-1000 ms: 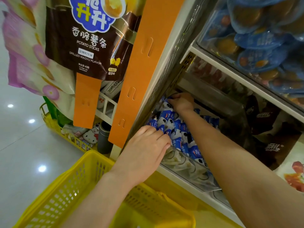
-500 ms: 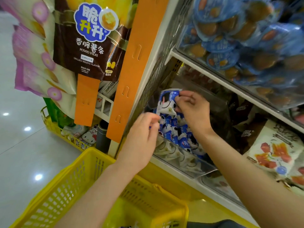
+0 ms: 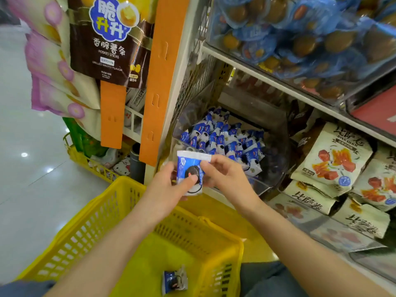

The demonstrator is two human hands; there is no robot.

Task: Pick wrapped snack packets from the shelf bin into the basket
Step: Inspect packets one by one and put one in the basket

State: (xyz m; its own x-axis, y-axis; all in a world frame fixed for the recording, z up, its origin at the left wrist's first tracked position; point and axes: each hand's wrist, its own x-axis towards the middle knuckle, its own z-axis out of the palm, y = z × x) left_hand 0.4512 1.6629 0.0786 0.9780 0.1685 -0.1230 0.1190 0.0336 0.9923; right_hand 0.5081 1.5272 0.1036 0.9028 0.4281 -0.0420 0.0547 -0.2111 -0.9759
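Observation:
A blue-and-white wrapped snack packet (image 3: pixel 189 168) with a dark cookie picture is held upright between both hands, above the far rim of the yellow basket (image 3: pixel 90 228). My left hand (image 3: pixel 169 187) grips its left side with the thumb across the front. My right hand (image 3: pixel 225 176) pinches its right edge. Behind them the clear shelf bin (image 3: pixel 276 168) holds several more of the same packets (image 3: pixel 222 138). One packet (image 3: pixel 174 282) lies on the basket floor.
An orange upright strip (image 3: pixel 159 82) and a wire panel flank the bin's left side. Cream snack bags (image 3: pixel 334 163) fill the bin to the right. Blue-wrapped snacks sit on the shelf above. A second yellow basket (image 3: pixel 85 161) stands on the floor at left.
My right hand lifted one packet out of the bin and drew it toward me. My left hand left the bin's front edge and took hold of the packet's left side.

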